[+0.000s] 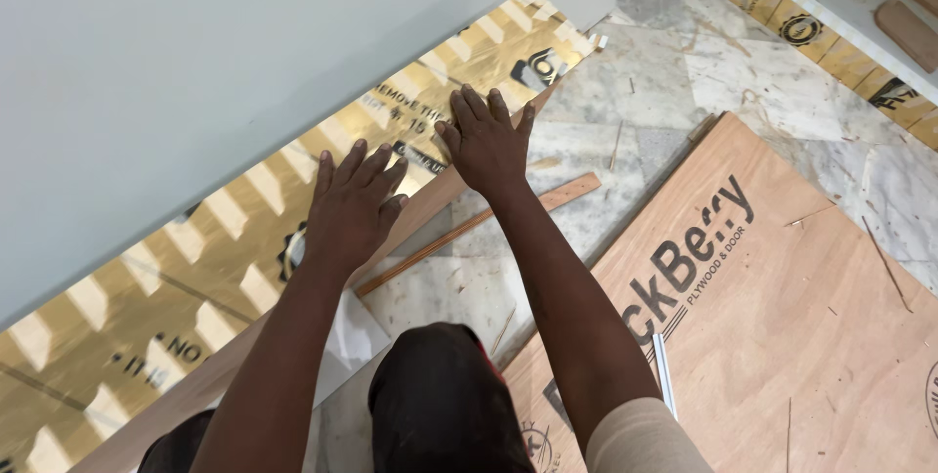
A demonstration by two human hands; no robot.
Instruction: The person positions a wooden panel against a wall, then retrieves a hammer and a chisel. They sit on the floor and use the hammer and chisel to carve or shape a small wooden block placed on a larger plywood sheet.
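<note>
Gold protective film (pixel 244 238), striped and printed in black, lies under both sets of fingers: the left hand (pixel 347 207) is spread flat on it, fingers (pixel 363 168) wide and gripping nothing, and the right hand (pixel 486 141) is pressed flat just beside it, fingers (pixel 476 107) slightly fanned, also holding nothing. The film covers a long board (pixel 420 204) leaning edge-up against the pale grey wall (pixel 195 63), its brown edge showing below the palms. The step in hand looks like pressing or smoothing the film against the panel; any further move would call for even pressure along the strip. Beyond lie a thin wooden strip (pixel 479 224) on the marble floor (pixel 645 92), a large plywood sheet (pixel 782 317) to the right, and scattered shavings that could catch underfoot
</note>
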